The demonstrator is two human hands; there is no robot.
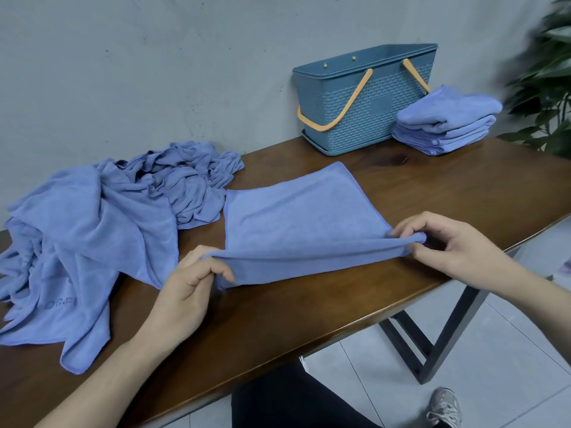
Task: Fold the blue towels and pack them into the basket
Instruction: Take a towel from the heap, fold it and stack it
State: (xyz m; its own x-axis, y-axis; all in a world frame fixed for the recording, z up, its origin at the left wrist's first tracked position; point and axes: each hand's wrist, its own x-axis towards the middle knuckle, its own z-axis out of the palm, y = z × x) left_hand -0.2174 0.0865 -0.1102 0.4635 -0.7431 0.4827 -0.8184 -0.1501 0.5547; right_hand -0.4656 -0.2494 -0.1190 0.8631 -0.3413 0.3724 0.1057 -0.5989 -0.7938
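I note the left hand (188, 282) and right hand (445, 242) each pinching a near corner of the towel (296, 211) at frame centre, its long axis left-right, the flat half lying beyond, toward the basket (364, 97) upper right.

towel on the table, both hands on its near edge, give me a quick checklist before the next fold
1. Left hand grip on the near left corner of the spread towel: ok, fingers pinch it.
2. Right hand grip on the near right corner: ok, pinched and lifted.
3. Near edge taut between the hands: ok, a straight line.
4. Far half flat on the table: ok, no visible wrinkles.
5. Unfolded pile clear of the towel: not ok, it touches the far left corner.
6. Room in the basket for the folded stack beside it: cannot tell, most of the inside is hidden.
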